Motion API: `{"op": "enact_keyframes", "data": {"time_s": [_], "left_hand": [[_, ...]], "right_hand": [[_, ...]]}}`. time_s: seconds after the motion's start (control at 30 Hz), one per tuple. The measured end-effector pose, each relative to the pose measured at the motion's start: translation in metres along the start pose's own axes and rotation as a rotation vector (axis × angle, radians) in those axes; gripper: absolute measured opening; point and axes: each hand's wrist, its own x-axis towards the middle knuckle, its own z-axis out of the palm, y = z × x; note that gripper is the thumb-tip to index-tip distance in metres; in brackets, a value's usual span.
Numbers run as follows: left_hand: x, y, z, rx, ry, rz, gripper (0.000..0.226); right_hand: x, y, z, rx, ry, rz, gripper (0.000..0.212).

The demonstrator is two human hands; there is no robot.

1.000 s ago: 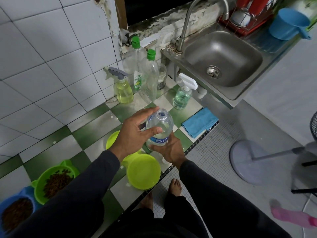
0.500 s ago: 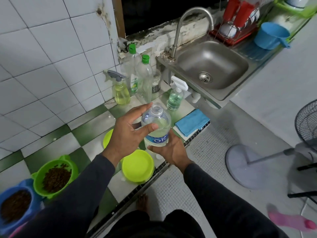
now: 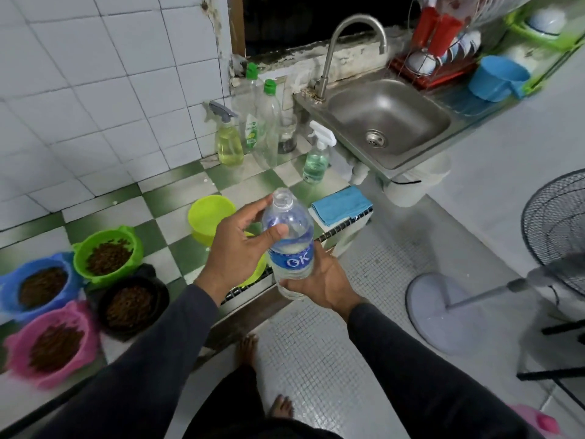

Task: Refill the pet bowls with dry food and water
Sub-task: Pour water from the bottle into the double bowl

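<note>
The water bottle (image 3: 289, 245) carries a blue label reading "OK"; other bottles' labels are illegible.

Your right hand (image 3: 319, 280) cups base of uncapped water bottle (image 3: 289, 245), frame centre; your left hand (image 3: 237, 248) pinches its shoulder. Four kibble-filled bowls (image 3: 104, 255) lower left.

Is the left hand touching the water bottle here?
Touching. The head view shows the left hand with its thumb pressed on the water bottle and fingers behind its neck.

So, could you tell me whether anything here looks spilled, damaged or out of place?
Little stands out: small white specks lie on the tiled counter beside the yellow-green bowl, perhaps drips. The wall corner above looks chipped.
</note>
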Motion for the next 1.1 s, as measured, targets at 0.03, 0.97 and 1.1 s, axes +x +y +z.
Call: {"op": "enact_keyframes", "data": {"time_s": [0.03, 0.97, 1.1], "left_hand": [[-0.008, -0.004, 0.003, -0.004, 0.015, -0.014, 0.052], [-0.077, -0.104, 0.011, -0.471, 0.327, -0.574, 0.029], [-0.077, -0.118, 0.014, -0.548, 0.37, -0.621, 0.033]], "right_hand": [[-0.008, 0.003, 0.0, -0.003, -0.023, 0.006, 0.076], [-0.039, 0.052, 0.032, -0.162, -0.315, 0.236, 0.072], [-0.034, 0.061, 0.033, -0.286, -0.36, 0.261, 0.082]]}}
